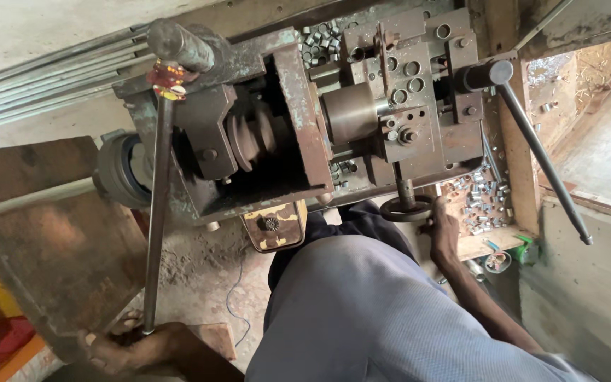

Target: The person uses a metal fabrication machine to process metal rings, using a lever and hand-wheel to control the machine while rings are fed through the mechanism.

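Observation:
A rusty small lathe [298,120] stands in front of me, with a steel chuck [351,113] and a drilled tool block [408,78]. My left hand [125,346] is closed around the lower end of a long steel rod [158,212], which runs up to the machine's top left corner. My right hand [443,226] grips the rim of a small black handwheel [406,209] at the machine's near edge. My grey-shirted body fills the lower middle of the view.
A long lever with a round hub [542,163] slants down to the right. Several small metal sleeves lie in a tray [482,198] and behind the lathe [319,39]. A rusty brown board [51,240] leans at the left. Steel pipes [37,85] lie at the top left.

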